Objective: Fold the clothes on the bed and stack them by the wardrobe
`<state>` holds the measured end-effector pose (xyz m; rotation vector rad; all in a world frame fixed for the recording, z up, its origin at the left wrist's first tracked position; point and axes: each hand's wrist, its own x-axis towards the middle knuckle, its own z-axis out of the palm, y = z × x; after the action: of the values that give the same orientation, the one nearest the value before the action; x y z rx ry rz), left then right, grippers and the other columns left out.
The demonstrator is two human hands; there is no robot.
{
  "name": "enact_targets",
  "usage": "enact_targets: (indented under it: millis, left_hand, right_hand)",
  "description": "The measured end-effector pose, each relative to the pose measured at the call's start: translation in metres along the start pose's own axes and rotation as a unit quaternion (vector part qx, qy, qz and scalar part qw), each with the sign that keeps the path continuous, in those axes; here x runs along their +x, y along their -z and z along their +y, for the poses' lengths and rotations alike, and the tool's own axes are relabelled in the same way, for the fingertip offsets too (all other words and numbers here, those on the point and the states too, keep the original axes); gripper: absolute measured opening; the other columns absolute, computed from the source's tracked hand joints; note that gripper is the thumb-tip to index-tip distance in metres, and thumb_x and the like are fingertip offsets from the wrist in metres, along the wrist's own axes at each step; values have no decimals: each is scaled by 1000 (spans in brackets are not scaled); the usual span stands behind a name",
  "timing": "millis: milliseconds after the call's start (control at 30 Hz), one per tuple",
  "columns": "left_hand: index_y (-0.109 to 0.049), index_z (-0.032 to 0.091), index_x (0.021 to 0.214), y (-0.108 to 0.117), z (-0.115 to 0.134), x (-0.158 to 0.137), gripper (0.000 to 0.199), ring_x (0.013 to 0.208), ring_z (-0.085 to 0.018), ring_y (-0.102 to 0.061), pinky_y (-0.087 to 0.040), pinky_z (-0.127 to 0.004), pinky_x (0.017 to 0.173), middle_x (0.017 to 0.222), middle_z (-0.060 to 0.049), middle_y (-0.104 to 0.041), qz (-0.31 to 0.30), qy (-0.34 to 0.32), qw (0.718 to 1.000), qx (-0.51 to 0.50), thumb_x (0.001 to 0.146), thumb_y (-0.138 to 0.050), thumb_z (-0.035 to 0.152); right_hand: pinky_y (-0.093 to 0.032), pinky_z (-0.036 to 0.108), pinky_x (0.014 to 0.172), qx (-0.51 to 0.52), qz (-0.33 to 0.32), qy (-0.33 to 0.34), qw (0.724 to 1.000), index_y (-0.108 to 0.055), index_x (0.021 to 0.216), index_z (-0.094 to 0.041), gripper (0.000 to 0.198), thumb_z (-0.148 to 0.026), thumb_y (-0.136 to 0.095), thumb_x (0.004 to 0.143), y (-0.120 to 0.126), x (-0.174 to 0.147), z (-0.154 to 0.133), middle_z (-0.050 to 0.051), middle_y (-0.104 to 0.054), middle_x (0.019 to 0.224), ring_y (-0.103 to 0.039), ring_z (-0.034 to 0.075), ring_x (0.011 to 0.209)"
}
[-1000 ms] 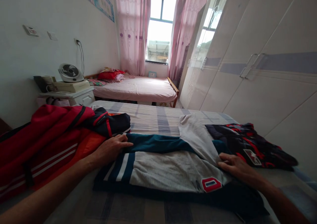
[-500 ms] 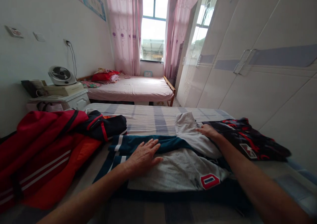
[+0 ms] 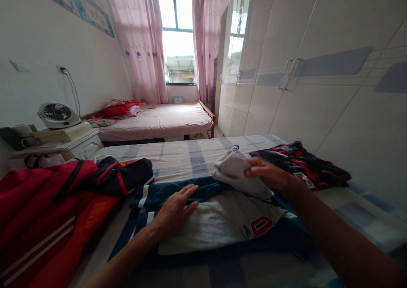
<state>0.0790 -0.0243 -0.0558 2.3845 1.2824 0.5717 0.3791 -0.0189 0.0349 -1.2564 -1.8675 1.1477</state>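
A grey and teal garment point(image 3: 219, 222) with a red-edged number patch lies partly folded on the bed in front of me. My left hand point(image 3: 178, 207) rests on its left part, where teal cloth with white bands meets the grey; the fingers are stretched out. My right hand point(image 3: 265, 173) pinches a bunched grey sleeve point(image 3: 233, 171) at its right side, lifted a little above the rest of the garment. Some fingertips of the right hand are hidden behind the cloth.
Red, orange and navy clothes point(image 3: 82, 199) are heaped at the left. A folded black and red garment point(image 3: 308, 165) lies at the right. Beyond the checked bed sheet point(image 3: 178, 156) stand a pink bed point(image 3: 165, 120), a fan point(image 3: 59, 115) on a cabinet and a white wardrobe point(image 3: 337, 105).
My right hand has raised the grey sleeve and drawn it inward, bunching it up. My left hand stays flat on the garment. The head view has turned slightly right.
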Motion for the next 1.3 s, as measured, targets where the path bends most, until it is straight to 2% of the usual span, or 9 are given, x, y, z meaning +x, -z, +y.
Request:
enact_targets:
  millis: [133,267,367,467,633,800,967,1200,1300]
  left_hand:
    - [-17,29,146,14,20,-6,70,135,-24,-33,-40,-43,104,153,-8,-25,150,-74,986,-13,83,-43,15]
    - [-24,36,144,19,56,-14,94,142,-27,-14,-23,-50,113,156,2,-13,-43,-273,955,110,61,-43,-3]
    - [-21,34,145,12,74,-6,97,142,-24,-12,-22,-48,114,156,1,-16,-107,-304,938,126,60,-42,-5]
    - [-36,29,139,3,80,10,75,142,-22,-14,-23,-45,114,154,-2,-24,-98,-333,927,142,72,-44,-3]
    - [-64,17,87,4,79,30,17,136,-23,-30,-22,-41,114,134,-6,-54,-58,-387,904,172,85,-48,11]
    - [-60,19,91,48,91,30,11,111,-20,-55,-39,-33,98,106,-4,-66,-13,-280,959,43,82,-56,21]
    - [-59,18,83,86,82,35,32,65,-14,-53,-39,-25,61,67,3,-57,69,-55,996,12,85,-45,47]
    - [-63,17,82,90,6,14,36,74,-17,-55,-42,-24,65,78,0,-60,-234,52,971,-23,73,-58,52]
    - [-64,19,89,102,-2,-3,32,81,-18,-57,-45,-24,70,86,0,-62,-222,44,967,-113,74,-59,47]
  right_hand:
    - [-45,26,83,-68,-207,81,973,-63,79,-18,18,-12,-51,66,-45,-50,-17,1,-62,101,-58,17,96]
    - [-44,27,85,-159,-153,114,969,-52,66,-19,19,-2,-45,61,-69,-75,-10,0,-62,95,-57,15,91]
    - [-42,31,94,-181,-130,118,968,-59,79,-21,29,-1,-44,63,-65,-87,-8,2,-62,110,-54,18,107]
    - [-35,34,104,-231,-115,112,960,-62,102,-21,46,-2,-46,64,-52,-96,-3,5,-56,126,-46,20,122]
    - [-25,47,110,-335,-6,60,940,-60,117,-22,57,-4,-44,66,-27,-97,37,7,-55,132,-37,25,132]
    - [-33,45,104,-261,64,39,963,-67,89,-22,20,-27,-49,83,-3,-79,68,6,-63,119,-43,27,126]
    - [-46,30,71,-169,109,-8,980,-60,89,-19,36,-49,-40,88,10,-54,73,2,-62,82,-58,19,78]
    - [-42,28,74,-164,42,-11,986,-62,100,-19,36,-48,-49,83,4,-37,86,3,-63,93,-56,18,84]
    - [-42,27,72,-150,35,-18,988,-64,95,-18,33,-46,-53,81,5,-38,84,3,-62,89,-55,18,82]
